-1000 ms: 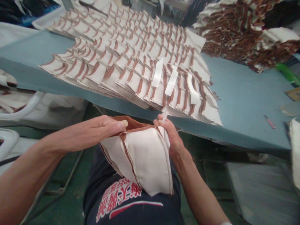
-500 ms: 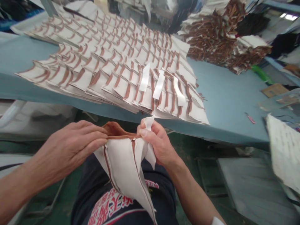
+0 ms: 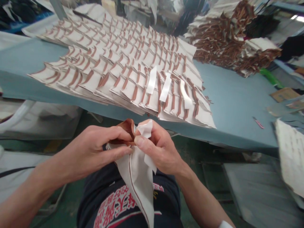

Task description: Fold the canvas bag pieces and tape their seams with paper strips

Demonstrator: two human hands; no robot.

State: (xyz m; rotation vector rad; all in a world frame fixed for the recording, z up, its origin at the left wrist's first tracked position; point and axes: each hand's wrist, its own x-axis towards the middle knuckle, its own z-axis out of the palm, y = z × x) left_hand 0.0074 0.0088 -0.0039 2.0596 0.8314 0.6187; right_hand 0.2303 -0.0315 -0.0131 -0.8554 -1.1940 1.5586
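Pinches meet: left hand (image 3: 92, 152) and right hand (image 3: 161, 152) grip the fabric piece (image 3: 137, 180) between them, the right also holding a white strip (image 3: 144, 129); close pinches should steady the edge.

place: garment workshop | evidence: cut fabric pieces (image 3: 114, 68) rowed on worktable (image 3: 237, 104)

Left hand (image 3: 95, 150) and right hand (image 3: 161, 150) meet close together, fingers curled and pinched tight, forearms angling in from below
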